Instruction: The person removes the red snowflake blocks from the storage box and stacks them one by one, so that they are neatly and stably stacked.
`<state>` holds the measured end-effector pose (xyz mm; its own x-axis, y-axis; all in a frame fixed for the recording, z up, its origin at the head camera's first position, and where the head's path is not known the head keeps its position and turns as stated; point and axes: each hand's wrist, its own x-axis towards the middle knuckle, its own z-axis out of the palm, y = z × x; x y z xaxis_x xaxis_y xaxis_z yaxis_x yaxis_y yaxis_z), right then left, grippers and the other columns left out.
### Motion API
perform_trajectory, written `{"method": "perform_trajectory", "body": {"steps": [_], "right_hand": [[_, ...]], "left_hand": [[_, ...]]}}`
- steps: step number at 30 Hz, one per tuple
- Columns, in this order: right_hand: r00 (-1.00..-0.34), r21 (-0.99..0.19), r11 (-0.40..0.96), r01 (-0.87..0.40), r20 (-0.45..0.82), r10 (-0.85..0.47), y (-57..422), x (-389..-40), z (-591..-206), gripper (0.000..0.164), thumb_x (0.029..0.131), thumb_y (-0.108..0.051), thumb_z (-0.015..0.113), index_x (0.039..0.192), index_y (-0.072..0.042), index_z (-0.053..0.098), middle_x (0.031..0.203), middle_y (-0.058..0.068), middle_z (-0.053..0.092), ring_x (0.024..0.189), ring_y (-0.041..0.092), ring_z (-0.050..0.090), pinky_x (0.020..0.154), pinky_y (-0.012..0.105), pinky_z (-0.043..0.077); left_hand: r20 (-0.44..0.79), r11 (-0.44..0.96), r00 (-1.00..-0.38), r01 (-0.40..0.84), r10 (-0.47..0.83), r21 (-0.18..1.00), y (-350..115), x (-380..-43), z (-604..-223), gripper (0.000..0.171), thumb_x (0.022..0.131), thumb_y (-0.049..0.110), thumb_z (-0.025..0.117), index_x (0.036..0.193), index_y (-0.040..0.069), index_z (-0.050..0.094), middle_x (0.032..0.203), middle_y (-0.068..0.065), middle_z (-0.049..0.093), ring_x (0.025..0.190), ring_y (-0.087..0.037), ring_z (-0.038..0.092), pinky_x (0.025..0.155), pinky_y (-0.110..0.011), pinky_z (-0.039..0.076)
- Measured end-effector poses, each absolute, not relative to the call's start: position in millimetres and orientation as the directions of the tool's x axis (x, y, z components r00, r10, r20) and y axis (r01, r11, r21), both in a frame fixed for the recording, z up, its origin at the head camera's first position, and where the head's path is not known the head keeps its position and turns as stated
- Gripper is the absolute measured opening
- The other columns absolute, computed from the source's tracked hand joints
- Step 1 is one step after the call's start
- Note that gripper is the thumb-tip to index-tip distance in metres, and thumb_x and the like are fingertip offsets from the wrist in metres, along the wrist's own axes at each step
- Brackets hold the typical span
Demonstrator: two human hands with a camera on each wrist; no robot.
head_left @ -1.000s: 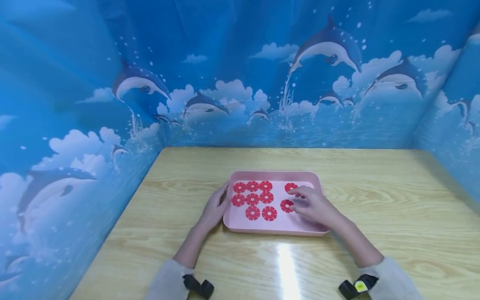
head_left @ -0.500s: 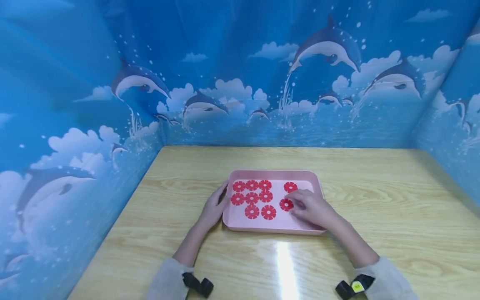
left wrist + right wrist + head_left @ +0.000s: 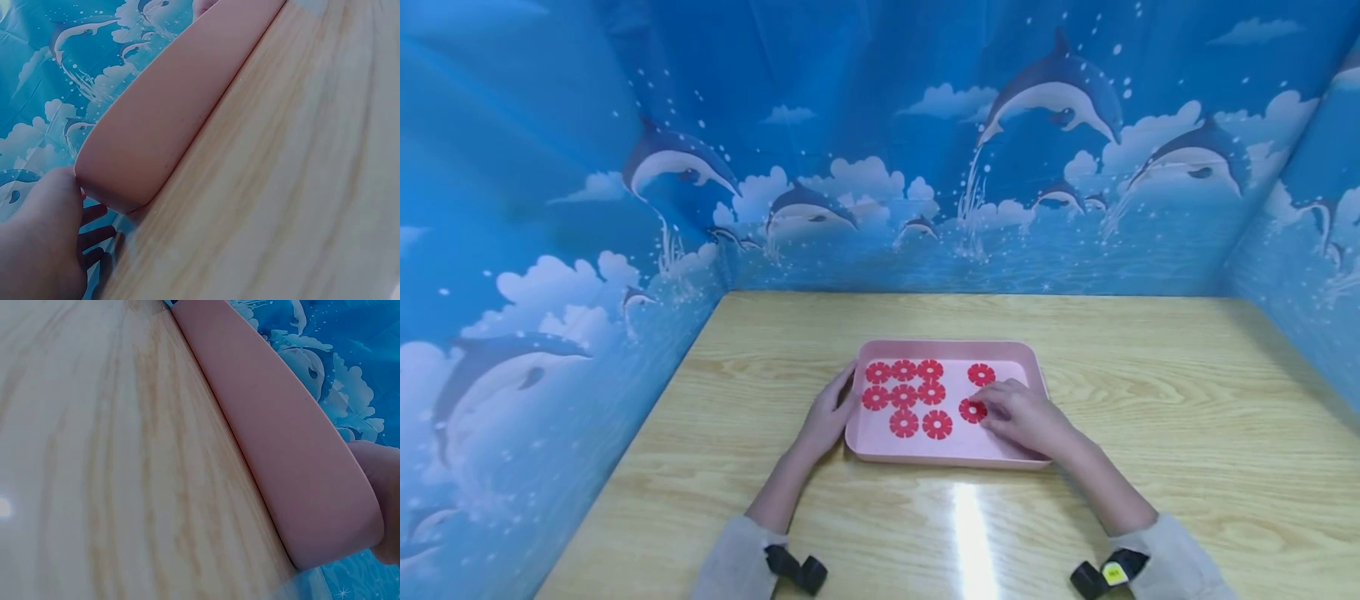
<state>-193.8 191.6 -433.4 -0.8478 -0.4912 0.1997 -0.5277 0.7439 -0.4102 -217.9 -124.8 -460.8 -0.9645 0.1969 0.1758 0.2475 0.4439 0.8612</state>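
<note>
A shallow pink tray [image 3: 955, 460] holds several flat red discs with notched rims and a hole in the middle. Against its left side lies my left hand [image 3: 829, 417], thumb at the rim and fingers along the outer wall. In the left wrist view that hand [image 3: 44, 237] is at the tray's corner. Over the tray's right part, my right hand [image 3: 1026, 417] has thumb and index finger bent at the edges of one red disc [image 3: 969, 410], covering part of it. Another red disc [image 3: 981, 374] lies just behind. In the right wrist view the tray wall [image 3: 281, 444] hides most of the hand.
Toward the left of the tray, the other red discs [image 3: 903, 396] lie in close rows. The tray stands on a wood-grain table [image 3: 1165, 400]. Blue dolphin-print sheeting [image 3: 880, 233] rises behind the table and along both sides.
My right hand has come down and slightly left onto the nearer right-hand disc, its fingers closing in on it. The left hand stays at the tray's side.
</note>
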Motion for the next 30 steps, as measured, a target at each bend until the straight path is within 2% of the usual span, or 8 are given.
{"method": "perform_trajectory", "body": {"steps": [7,16,23,30], "right_hand": [[-0.829,-0.383,0.738,-0.556,0.198,-0.523,190.6,-192.6,-431.8,0.038,0.078,-0.017,0.074,0.114,-0.009,0.065,0.110,0.003,0.062,0.101,0.023,0.052,0.084,0.040,0.047],[-0.838,-0.378,0.749,-0.544,0.199,-0.509,190.3,-192.5,-431.3,0.033,0.076,-0.017,0.076,0.107,-0.010,0.067,0.104,0.001,0.063,0.097,0.021,0.053,0.084,0.038,0.048],[-0.834,-0.357,0.755,-0.550,0.183,-0.521,190.1,-192.7,-431.5,0.036,0.077,-0.020,0.075,0.111,-0.011,0.066,0.107,0.000,0.062,0.098,0.019,0.052,0.082,0.037,0.047],[-0.826,-0.350,0.749,-0.562,0.184,-0.533,189.8,-192.2,-430.5,0.032,0.077,-0.022,0.075,0.108,-0.016,0.067,0.104,-0.004,0.062,0.095,0.015,0.052,0.079,0.033,0.048]], "left_hand": [[0.171,0.457,-0.967,0.242,0.191,0.856,-124.5,-218.4,-460.8,0.049,0.097,0.022,0.047,0.143,0.014,0.034,0.143,-0.008,0.034,0.131,-0.027,0.029,0.106,-0.044,0.023],[0.155,0.464,-0.970,0.227,0.189,0.856,-124.5,-219.0,-461.4,0.048,0.097,0.022,0.047,0.143,0.016,0.033,0.144,-0.004,0.034,0.131,-0.022,0.029,0.107,-0.040,0.022],[0.172,0.454,-0.965,0.246,0.198,0.856,-124.8,-218.8,-461.9,0.049,0.097,0.022,0.047,0.143,0.015,0.033,0.144,-0.007,0.034,0.131,-0.026,0.028,0.107,-0.044,0.022],[0.164,0.446,-0.967,0.236,0.194,0.863,-124.6,-219.2,-462.2,0.048,0.097,0.022,0.046,0.143,0.015,0.034,0.144,-0.007,0.034,0.131,-0.025,0.029,0.107,-0.042,0.022]]}}
